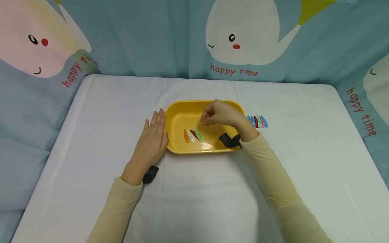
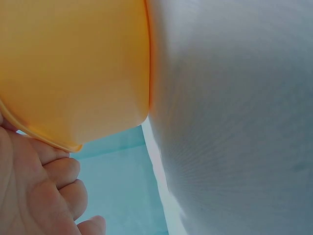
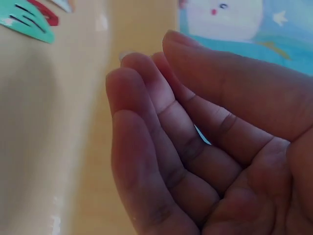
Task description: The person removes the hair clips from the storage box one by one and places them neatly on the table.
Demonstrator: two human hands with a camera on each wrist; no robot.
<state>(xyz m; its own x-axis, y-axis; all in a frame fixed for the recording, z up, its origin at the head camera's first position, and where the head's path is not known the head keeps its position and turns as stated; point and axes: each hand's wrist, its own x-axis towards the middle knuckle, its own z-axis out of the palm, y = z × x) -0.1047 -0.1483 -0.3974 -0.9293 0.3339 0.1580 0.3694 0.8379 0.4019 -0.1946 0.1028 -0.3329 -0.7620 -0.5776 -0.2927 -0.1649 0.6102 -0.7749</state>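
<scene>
A yellow tray stands on the table, and several snap hair clips lie side by side in it: an orange clip, a white clip, a red clip and a green clip. My left hand lies along the tray's left side, fingers extended, touching the rim as the left wrist view shows. Over the tray's right half is my right hand, to the right of the clips. In the right wrist view its fingers are loosely bent, thumb near the index finger, with no clip showing between them.
Just right of the tray, a row of hair clips in blue, red, green and pink lies on the white tablecloth. A blue curtain with whale prints hangs behind the table. Black wrist cameras are strapped to both wrists.
</scene>
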